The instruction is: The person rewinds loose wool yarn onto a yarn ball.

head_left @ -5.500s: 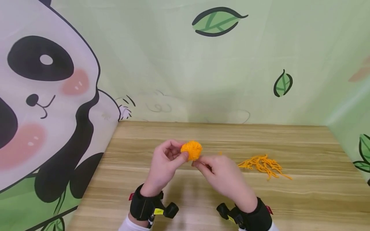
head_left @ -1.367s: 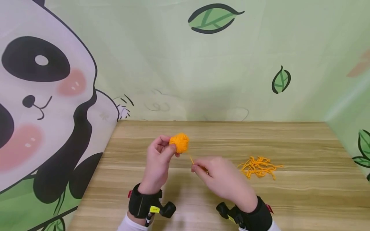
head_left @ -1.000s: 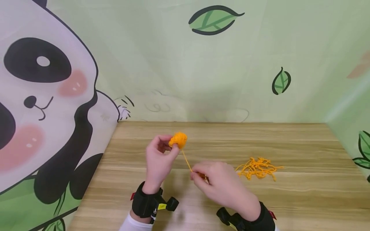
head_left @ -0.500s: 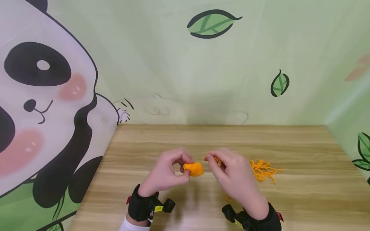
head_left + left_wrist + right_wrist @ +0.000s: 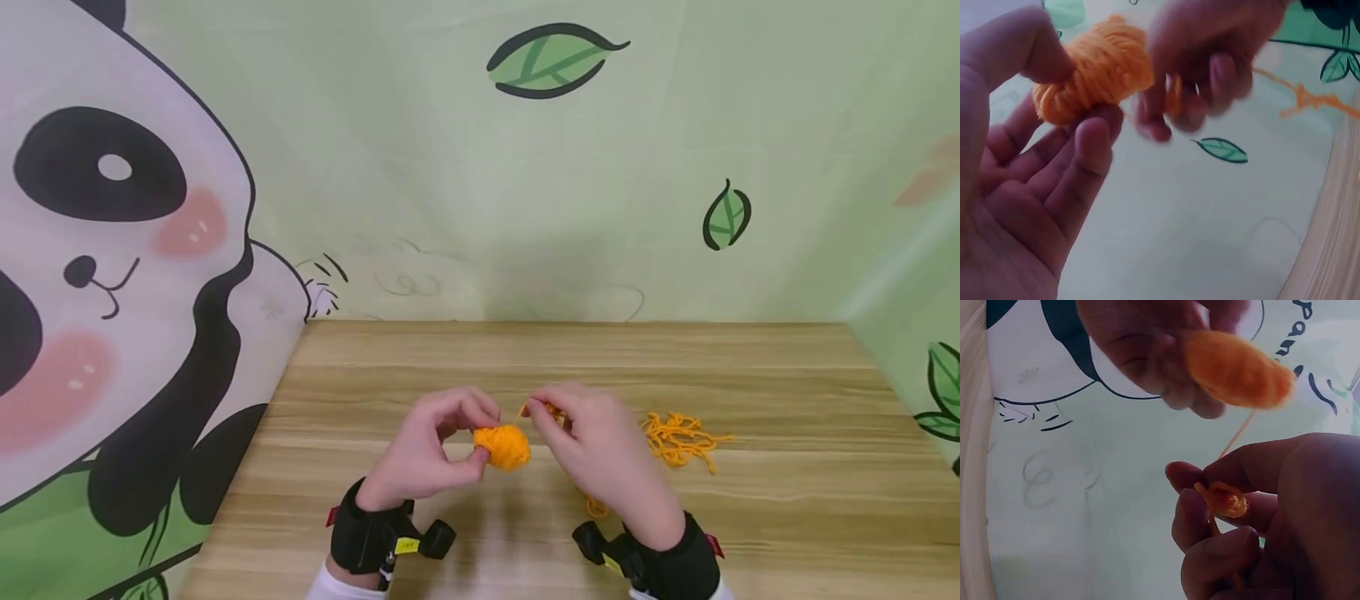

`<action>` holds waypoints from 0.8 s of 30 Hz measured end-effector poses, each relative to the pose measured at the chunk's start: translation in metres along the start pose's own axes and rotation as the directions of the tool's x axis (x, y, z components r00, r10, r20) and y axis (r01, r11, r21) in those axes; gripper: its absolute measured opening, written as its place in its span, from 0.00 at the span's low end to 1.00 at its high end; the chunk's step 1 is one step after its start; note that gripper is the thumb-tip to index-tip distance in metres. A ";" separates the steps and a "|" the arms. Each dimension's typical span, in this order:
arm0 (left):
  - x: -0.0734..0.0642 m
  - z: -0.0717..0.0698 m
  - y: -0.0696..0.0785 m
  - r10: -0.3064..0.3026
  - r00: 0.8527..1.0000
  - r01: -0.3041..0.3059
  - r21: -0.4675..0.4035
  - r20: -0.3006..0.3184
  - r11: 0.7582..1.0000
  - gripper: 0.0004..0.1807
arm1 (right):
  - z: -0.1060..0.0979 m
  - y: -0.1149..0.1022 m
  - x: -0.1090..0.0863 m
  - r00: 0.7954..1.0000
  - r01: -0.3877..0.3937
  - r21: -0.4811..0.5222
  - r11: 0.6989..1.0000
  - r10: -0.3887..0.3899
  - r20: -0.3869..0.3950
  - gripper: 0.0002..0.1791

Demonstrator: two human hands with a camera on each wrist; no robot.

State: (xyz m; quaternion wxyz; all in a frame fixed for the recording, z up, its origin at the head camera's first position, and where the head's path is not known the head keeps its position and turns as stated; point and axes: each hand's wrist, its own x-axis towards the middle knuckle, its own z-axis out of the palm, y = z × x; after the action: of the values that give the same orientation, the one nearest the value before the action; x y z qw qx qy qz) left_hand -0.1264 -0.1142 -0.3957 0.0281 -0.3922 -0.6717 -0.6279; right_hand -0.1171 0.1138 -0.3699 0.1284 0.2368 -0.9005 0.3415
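Between thumb and fingers, my left hand [image 5: 435,442] grips a small ball of orange yarn [image 5: 504,447], held up over the table. My right hand [image 5: 603,446] pinches the strand [image 5: 1237,434] that runs from the ball, just to its right. In the right wrist view, a small loop of yarn [image 5: 1225,500] sits inside the curled fingers of that hand. More yarn trails off behind the right hand in the left wrist view, with a knotted-looking bit [image 5: 1310,100]. A loose tangle of orange yarn [image 5: 682,439] lies on the table to the right.
The wooden table [image 5: 360,358] runs back to a light green printed backdrop [image 5: 420,167] with a panda on the left. A short piece of yarn [image 5: 596,507] shows beside the right wrist. Both wrists wear black camera straps [image 5: 367,533].
Over the last second the left hand has brought the ball lower and to the right, and it has turned on its side. The right hand has risen and moved slightly right, still pinching the strand.
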 end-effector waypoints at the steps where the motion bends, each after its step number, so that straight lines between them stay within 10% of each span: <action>1: 0.000 0.001 0.001 -0.002 1.000 0.002 -0.024 -0.023 1.000 0.15 | 0.003 0.000 0.001 1.000 -0.007 -0.003 1.000 0.007 0.026 0.09; 7: 0.003 0.004 0.005 -0.098 0.961 0.045 -0.203 -0.259 0.978 0.11 | 0.019 -0.002 0.002 0.987 -0.022 -0.026 0.999 0.026 0.158 0.08; 12: 0.008 0.002 0.001 -0.250 0.837 0.108 -0.301 -0.486 0.947 0.09 | 0.027 -0.009 0.001 0.960 0.013 -0.023 1.000 -0.006 0.281 0.08; 16: 0.011 -0.004 -0.010 -0.266 0.755 0.195 -0.182 -0.600 0.964 0.10 | 0.030 -0.014 -0.001 0.933 0.069 -0.029 0.997 -0.054 0.357 0.09; 20: 0.009 -0.011 -0.022 -0.129 0.771 0.272 0.139 -0.624 0.952 0.12 | 0.030 -0.020 -0.004 0.923 0.111 -0.023 0.994 -0.094 0.373 0.09; 24: 0.012 -0.009 -0.009 -0.001 0.841 0.249 0.385 -0.542 0.889 0.13 | 0.025 -0.025 -0.008 0.941 0.121 -0.010 0.993 -0.112 0.319 0.08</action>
State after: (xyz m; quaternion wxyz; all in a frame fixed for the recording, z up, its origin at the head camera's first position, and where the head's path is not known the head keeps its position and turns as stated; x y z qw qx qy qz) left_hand -0.1433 -0.1157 -0.3946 0.2571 -0.1421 -0.7869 -0.5427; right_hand -0.0992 0.0836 -0.3775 0.0054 0.3395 -0.8988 0.2773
